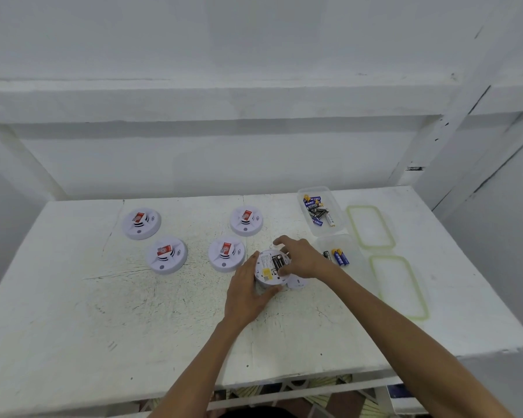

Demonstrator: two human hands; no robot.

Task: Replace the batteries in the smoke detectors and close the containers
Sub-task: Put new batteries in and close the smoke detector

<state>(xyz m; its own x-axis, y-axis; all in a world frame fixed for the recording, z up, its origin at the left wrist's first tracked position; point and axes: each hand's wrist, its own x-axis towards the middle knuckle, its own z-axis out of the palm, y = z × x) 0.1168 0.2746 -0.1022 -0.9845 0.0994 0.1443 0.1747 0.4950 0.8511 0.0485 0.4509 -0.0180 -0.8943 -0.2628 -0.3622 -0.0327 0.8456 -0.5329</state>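
**Q:** What is recorded, left edge to right?

**A:** Four smoke detectors are seen face-up on the white table [73, 297], at upper left [141, 223], lower left [166, 254], centre [227, 254] and upper centre [246, 220]. None of them is touched.

Just right of centre, an overturned detector [267, 268] is held on the table between both hands. Its left rim is gripped by the left hand [245, 294], fingers curled round the edge. The right hand [299, 257] is arched over it, fingers hooked on the far rim and thumb set at the open battery bay, where dark cells [277, 261] are seen. Whether a cell is pinched cannot be told. A white cover piece [298, 283] is partly hidden under the right wrist.

**Q:** And further right?

**A:** Two clear containers are noted, both open. The far container [334, 199] is well stocked with batteries, and two batteries [337, 256] lie in the near container [354, 248]. Two green-rimmed lids [370, 226] [399, 286] lie apart at the right.

**Q:** Step in hand?

**A:** Battery exchange on this one unit is judged to be in progress. Whether the cells are being seated or drawn out cannot be settled.

**Q:** Next requirement?

**A:** The base must be kept steady, the cells pressed flat or lifted clear, and the cover refitted. Both lids remain to be fitted.
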